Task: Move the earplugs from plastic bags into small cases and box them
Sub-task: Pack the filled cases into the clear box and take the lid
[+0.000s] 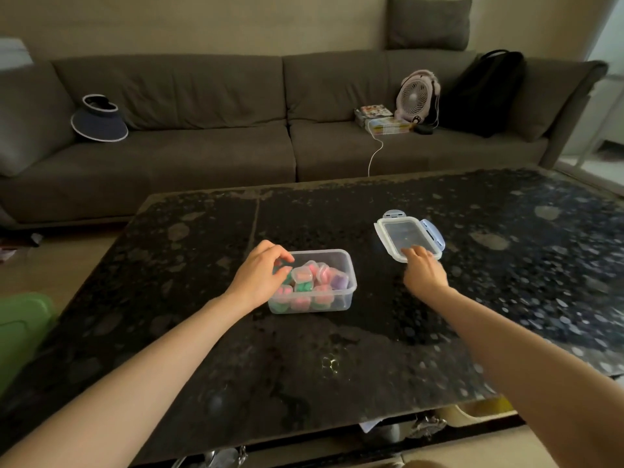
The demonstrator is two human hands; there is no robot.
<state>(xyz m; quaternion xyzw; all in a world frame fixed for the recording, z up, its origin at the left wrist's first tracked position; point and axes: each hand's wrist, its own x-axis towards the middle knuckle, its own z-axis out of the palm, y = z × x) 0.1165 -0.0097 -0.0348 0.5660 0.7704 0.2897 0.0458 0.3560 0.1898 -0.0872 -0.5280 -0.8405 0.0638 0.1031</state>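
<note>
Left hand (260,278) sits at the left end of the clear plastic box (351,290), fingers curled over the rim and down among the contents. I can't tell whether they pinch a case or only the box wall. The box is open-topped and packed with small cases (302,275) in pink, green and purple. The hand hides the nearest ones.

Right hand (423,270) is out to the right of the box, fingers fairly straight, tips resting on the near edge of the snap-lock lid (405,233). The lid lies flat on the dark speckled table (337,349), apart from the box.

Nothing stands between the two hands but bare tabletop.

Beyond both hands is a grey sofa (202,146). Far past the left hand, a navy sun visor (99,119) sits on the seat. Far past the right hand are a small pink fan (417,96), a stack of magazines (381,119), a black bag (483,92) and a white cable (374,157) hanging off the seat. A green plastic thing (20,329) is low, left of my left forearm.

The magazine covers are printed but too blurred to read.
</note>
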